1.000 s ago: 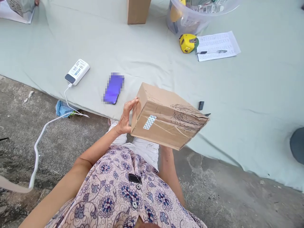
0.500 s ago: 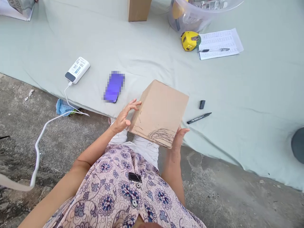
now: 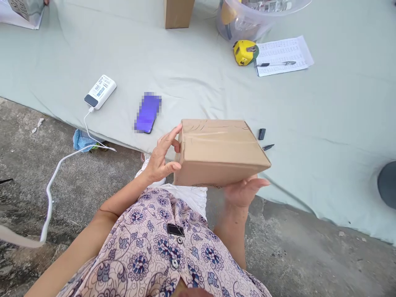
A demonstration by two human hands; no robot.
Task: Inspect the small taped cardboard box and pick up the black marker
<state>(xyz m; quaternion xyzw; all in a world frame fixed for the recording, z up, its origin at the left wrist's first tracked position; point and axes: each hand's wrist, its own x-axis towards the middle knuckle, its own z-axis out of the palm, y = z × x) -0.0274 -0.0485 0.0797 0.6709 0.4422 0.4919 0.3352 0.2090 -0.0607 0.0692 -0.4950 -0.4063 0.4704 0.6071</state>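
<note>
A brown cardboard box (image 3: 221, 144) is held in front of me at the table's near edge, tilted, with clear tape across its upper face and dark pen strokes along the far edge. My left hand (image 3: 162, 159) grips its left end, thumb and fingers apart on the corners. From below, my right hand (image 3: 243, 192) supports the right part of the box; its thumb sticks out and the other fingers are hidden underneath. Beyond the box's right end lie a black marker (image 3: 268, 147), mostly covered by the box, and its black cap (image 3: 262, 134).
On the cloth-covered table (image 3: 324, 123) lie a purple-screened phone (image 3: 148, 113), a white power bank (image 3: 100, 91) with a cable, a yellow tape measure (image 3: 244, 53) and papers (image 3: 297, 51) under a pen. Farther back stand a clear plastic tub (image 3: 244, 24) and another cardboard box (image 3: 177, 14).
The box has been turned over in my hands, so a taped face now shows on top. My right hand has moved under it and now hides most of the marker along with the box.
</note>
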